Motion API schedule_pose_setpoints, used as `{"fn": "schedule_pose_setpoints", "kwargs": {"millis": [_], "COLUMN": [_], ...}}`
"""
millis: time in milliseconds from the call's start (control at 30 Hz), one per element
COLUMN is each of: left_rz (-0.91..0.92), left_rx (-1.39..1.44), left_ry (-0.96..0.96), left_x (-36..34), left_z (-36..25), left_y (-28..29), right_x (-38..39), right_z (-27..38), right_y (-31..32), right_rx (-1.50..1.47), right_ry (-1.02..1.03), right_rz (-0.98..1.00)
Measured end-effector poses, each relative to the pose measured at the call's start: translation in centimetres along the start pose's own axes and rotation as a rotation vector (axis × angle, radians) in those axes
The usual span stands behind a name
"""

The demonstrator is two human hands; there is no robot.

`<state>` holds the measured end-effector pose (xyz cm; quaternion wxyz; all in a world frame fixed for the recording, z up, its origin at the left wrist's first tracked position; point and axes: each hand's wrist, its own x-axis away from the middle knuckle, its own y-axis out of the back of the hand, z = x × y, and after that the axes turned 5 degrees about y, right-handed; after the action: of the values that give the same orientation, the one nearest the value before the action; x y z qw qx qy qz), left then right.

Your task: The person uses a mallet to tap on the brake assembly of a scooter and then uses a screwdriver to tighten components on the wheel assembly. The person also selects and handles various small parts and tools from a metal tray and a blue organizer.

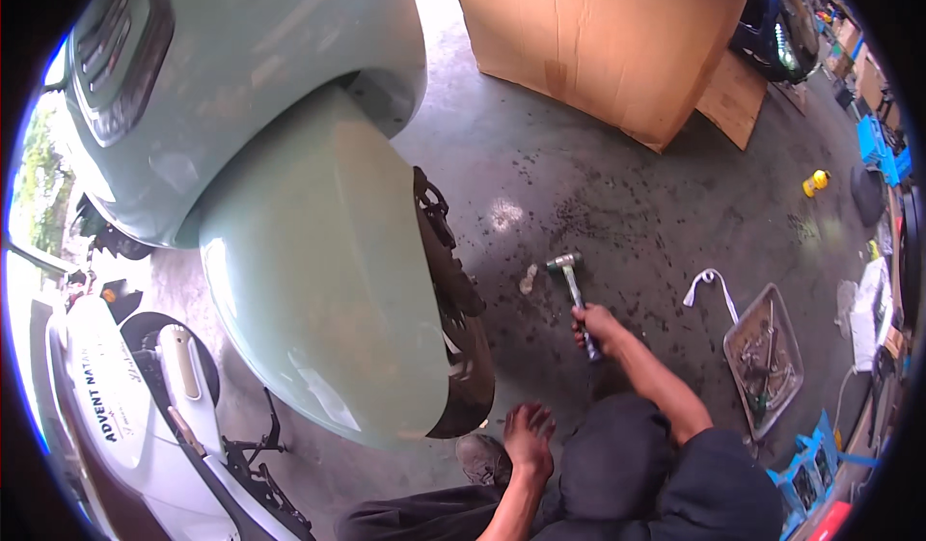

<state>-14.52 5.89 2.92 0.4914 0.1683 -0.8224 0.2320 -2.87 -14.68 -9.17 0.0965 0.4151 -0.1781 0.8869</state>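
Observation:
My right hand (596,325) is wrapped round the handle of a hammer (571,279), its short metallic head pointing away from me over the floor. I cannot tell whether the head touches the floor. My left hand (530,437) is raised near my boot (482,459), fingers apart, holding nothing. Ahead and to the left stands a pale green scooter, its big front mudguard (318,271) over a dark front wheel (471,372). The mudguard's lower end is near my left hand, without contact. A small pale scrap (529,279) lies beside the hammer head.
A large cardboard box (598,40) stands at the far side. To my right are a metal tray (765,360) of tools, a white strap (710,277) and a yellow bottle (816,184). A white scooter (125,396) stands at the left. Dark spots mark the grey floor (637,203).

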Motion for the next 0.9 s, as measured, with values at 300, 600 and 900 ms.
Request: {"fn": "schedule_pose_setpoints", "kwargs": {"millis": [300,600,900], "left_rz": [-0.086,-0.469,-0.541], "left_rx": [-1.588,-2.656,-2.482], "left_ry": [-1.455,-0.392,-0.126], "left_x": [-2.9,-14.3,-12.9], "left_z": [-21.0,-30.1,-34.4], "left_y": [-31.5,-29.9,-26.8], "right_x": [3.3,0.2,5.2], "right_z": [1.9,3.1,11.0], "right_y": [-4.2,-11.4,-3.5], "right_rx": [0.041,0.228,-0.845], "right_ry": [0.248,0.874,0.677], "right_rz": [0.141,0.148,-0.044]}}
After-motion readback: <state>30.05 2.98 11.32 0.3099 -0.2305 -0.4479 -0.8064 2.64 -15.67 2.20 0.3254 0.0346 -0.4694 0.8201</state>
